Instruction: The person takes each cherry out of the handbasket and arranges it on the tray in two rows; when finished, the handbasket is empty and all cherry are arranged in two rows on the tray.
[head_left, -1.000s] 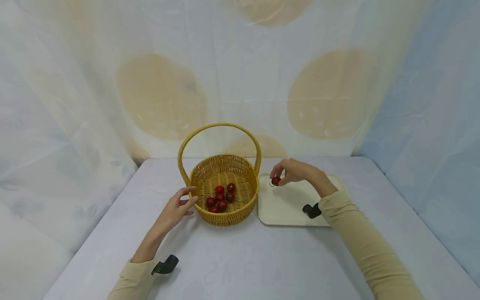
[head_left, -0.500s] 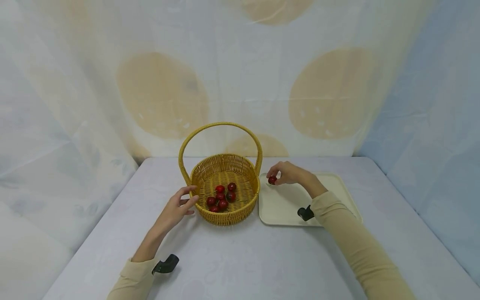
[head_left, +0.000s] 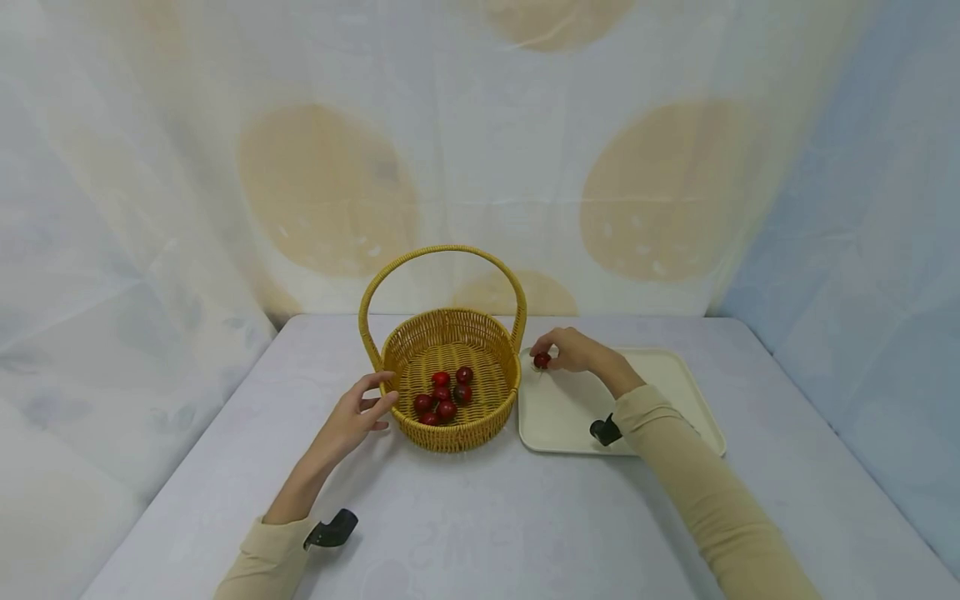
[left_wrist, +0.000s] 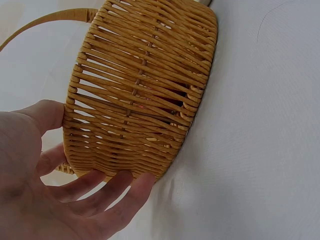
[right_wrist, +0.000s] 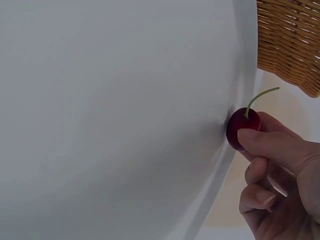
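In the head view, my right hand [head_left: 573, 350] pinches a dark red cherry [head_left: 542, 361] over the left end of a cream tray [head_left: 622, 400]. The right wrist view shows this cherry [right_wrist: 243, 129] between thumb and fingers, its green stem upward, close beside the tray's raised rim [right_wrist: 245, 60]. Left of the tray stands a yellow wicker basket [head_left: 450, 437] with a tall arched handle; several red cherries [head_left: 442, 394] lie inside. My left hand [head_left: 351, 421] rests against the basket's left side, fingers spread and loosely bent. Its fingertips [left_wrist: 145, 182] touch the woven wall in the left wrist view.
A pale cloth-covered table [head_left: 450, 525] lies beneath everything. Printed fabric [head_left: 495, 150] hangs at the back and both sides. The basket handle [head_left: 442, 248] arches high above the bowl. Black wrist mounts [head_left: 332, 528] jut out beneath both sleeves.
My right hand has moved left and slightly downward across the tray with the cherry, toward the tray's left edge. The left hand and the basket stay about where they were.
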